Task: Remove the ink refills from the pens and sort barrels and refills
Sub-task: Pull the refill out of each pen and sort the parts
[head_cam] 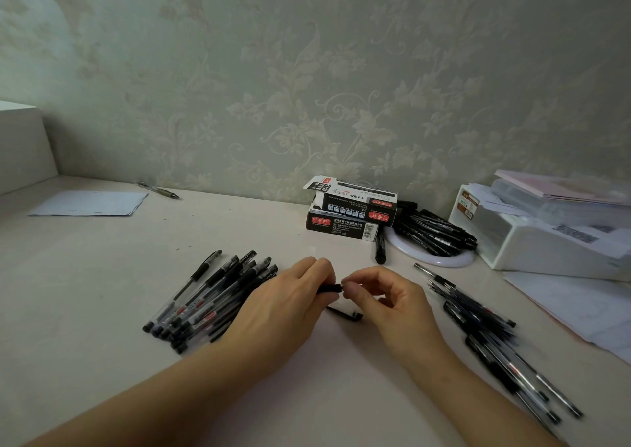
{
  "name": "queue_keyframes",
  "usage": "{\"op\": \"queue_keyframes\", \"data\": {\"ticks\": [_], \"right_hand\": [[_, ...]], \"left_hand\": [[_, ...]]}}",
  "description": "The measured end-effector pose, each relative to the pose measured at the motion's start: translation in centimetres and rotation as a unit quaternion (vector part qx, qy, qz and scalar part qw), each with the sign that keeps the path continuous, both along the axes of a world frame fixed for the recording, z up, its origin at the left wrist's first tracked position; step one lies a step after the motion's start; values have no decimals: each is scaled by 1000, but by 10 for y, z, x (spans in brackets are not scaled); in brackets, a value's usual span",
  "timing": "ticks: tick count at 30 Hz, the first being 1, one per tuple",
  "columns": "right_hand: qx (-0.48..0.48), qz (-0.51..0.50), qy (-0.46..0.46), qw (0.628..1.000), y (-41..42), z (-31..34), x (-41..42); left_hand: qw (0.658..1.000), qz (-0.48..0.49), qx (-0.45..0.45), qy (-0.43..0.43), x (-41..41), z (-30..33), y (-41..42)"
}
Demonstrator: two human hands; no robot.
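Observation:
My left hand (290, 306) grips a black pen (329, 289) over the middle of the table, most of the pen hidden under the fingers. My right hand (382, 293) pinches the pen's exposed black end between thumb and fingers. A pen cap with a clip (346, 315) lies on the table just below the hands. To the left lies a pile of whole gel pens (211, 300). On the right is a spread of thin refills and clear barrels (495, 337), blurred toward the near edge.
Two stacked pen boxes (351, 213) stand at the back by the wall. Black markers (433, 231) lie on a white ring (440, 259). A white storage bin (532, 238) and papers (577, 306) fill the right side. A sheet (92, 203) and a pen (158, 190) lie far left.

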State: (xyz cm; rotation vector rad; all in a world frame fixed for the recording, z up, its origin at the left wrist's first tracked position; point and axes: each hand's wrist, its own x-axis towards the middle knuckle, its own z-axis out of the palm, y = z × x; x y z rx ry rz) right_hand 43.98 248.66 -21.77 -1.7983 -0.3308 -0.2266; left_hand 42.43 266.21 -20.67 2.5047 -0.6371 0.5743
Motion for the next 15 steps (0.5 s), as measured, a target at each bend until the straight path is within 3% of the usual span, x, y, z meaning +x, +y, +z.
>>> {"op": "queue_keyframes", "data": {"ticks": [15], "right_hand": [[-16,-13,3,1000,0,-1,0]], "left_hand": [[1000,16,27,-3,3,-5,0]]}}
